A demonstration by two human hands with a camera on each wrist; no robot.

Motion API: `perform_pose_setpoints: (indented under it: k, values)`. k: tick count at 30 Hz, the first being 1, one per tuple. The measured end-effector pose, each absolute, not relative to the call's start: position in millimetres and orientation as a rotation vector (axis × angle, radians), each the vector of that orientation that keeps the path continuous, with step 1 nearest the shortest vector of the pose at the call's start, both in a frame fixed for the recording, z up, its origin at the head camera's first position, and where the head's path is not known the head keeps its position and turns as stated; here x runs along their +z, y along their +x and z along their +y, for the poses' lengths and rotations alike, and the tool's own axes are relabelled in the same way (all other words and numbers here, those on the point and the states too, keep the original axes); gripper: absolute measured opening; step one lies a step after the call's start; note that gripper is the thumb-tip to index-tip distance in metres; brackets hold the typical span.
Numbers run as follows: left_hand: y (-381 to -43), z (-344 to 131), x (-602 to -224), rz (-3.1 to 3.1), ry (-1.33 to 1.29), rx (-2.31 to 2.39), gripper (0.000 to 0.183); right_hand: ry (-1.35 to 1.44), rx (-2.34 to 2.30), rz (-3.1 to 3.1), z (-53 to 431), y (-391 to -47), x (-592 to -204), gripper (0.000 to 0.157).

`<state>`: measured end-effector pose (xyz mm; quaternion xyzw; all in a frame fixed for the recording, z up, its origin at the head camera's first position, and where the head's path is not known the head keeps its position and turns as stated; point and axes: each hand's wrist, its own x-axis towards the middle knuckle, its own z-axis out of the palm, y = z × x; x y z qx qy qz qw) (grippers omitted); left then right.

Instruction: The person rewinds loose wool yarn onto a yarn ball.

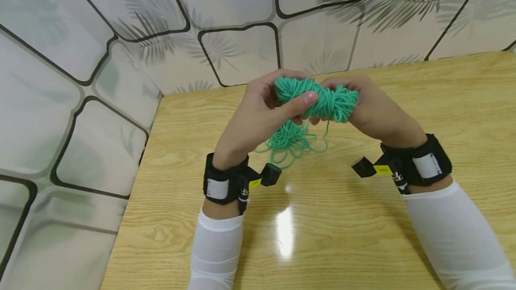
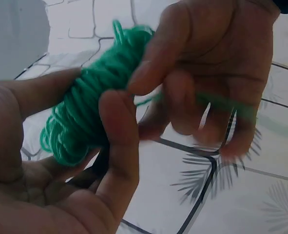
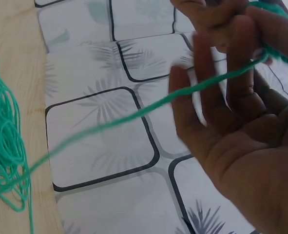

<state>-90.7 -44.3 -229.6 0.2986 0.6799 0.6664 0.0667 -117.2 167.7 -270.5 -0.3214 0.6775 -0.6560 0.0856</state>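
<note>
A bundle of green cord (image 1: 332, 102), wound thickly round its middle with loops at the ends, is held up above the table. My left hand (image 1: 260, 113) grips it from the left, the thumb lying across the windings. At the bundle's other end is my right hand (image 1: 376, 111), its thumb against the windings and its fingers curled at the cord. In the right wrist view a single strand (image 3: 148, 107) runs across the right fingers, between the bundle and a loose heap of the same cord (image 1: 288, 138) on the table. The head view hides most right fingers behind the bundle.
The wood-grain table (image 1: 322, 227) meets a wall covering (image 1: 242, 53) with dark outlines and leaf prints at its back and left. Each wrist wears a black strap (image 1: 417, 160) with a small camera block (image 1: 364, 167) projecting inward.
</note>
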Motion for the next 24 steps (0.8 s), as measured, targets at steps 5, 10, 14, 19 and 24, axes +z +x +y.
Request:
perform_pose_setpoints:
  k: [5, 10, 14, 19, 24]
  values:
    - [-93.9, -59.4, -229.1, 2.05, 0.969, 1.804, 0.029, -0.91, -2.172, 1.812, 183.9, -122.6, -276.0, 0.016]
    - [-98.5, -64.2, -232.4, 2.083, 1.008, 1.667, 0.018, -1.01, -2.3, 1.617, 191.2, -123.1, -273.2, 0.018]
    - [-101.9, -63.3, -236.2, 2.146, 0.929, 1.594, 0.018, -1.009, -2.361, 1.646, 194.0, -119.8, -268.8, 0.018]
    - [-115.6, -62.9, -249.3, 2.066, 0.79, 1.791, 0.024, -1.059, -2.39, 1.67, 196.7, -117.0, -263.6, 0.015]
    - [-132.2, -59.4, -266.1, 1.876, 0.577, 2.232, 0.029, -1.107, -2.356, 1.76, 196.2, -114.2, -260.0, 0.013]
